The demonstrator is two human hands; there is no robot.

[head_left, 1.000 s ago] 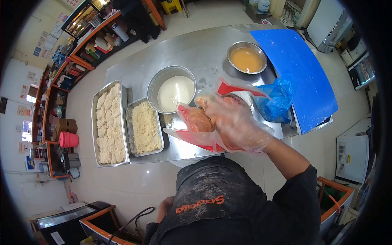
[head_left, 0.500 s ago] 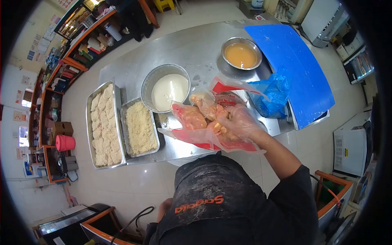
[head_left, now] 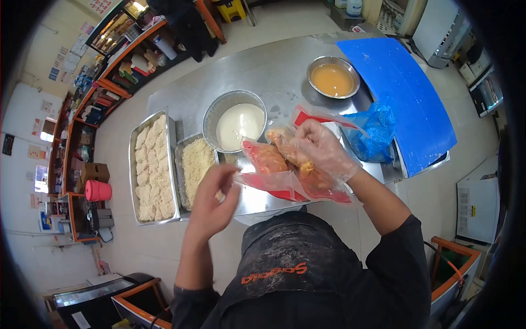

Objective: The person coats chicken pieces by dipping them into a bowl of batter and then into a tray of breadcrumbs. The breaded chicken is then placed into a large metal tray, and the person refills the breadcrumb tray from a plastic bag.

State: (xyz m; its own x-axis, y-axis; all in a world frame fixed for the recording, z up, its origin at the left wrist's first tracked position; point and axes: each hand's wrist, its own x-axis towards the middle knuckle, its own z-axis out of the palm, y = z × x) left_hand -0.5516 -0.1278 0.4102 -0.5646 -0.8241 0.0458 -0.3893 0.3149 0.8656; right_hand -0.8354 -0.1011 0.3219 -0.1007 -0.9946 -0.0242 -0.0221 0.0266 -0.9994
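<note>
Pieces of raw marinated meat (head_left: 270, 159) lie in a clear and red plastic bag (head_left: 274, 181) at the table's front edge. My right hand (head_left: 326, 156), in a clear plastic glove, is over the bag with its fingers curled. What is in that grip, if anything, is hidden. My bare left hand (head_left: 215, 200) is at the bag's left corner, thumb apart from the bent fingers, with nothing seen in it. Behind the bag stands a metal pot (head_left: 234, 94) of white batter. Left of it is a tray of pale crumbs (head_left: 198, 164), partly covered by my left hand.
A long metal tray (head_left: 174, 186) of coated pieces stands at the far left. A bowl (head_left: 334, 59) of orange-brown liquid, a crumpled blue bag (head_left: 375, 131) and a blue board (head_left: 405, 98) are on the right. A person in dark clothes (head_left: 189, 30) stands beyond the table.
My left hand has come up from beside my body to the bag's left corner. My right hand has risen slightly out of the meat, its fingers curled. The camera view has shifted a little.
</note>
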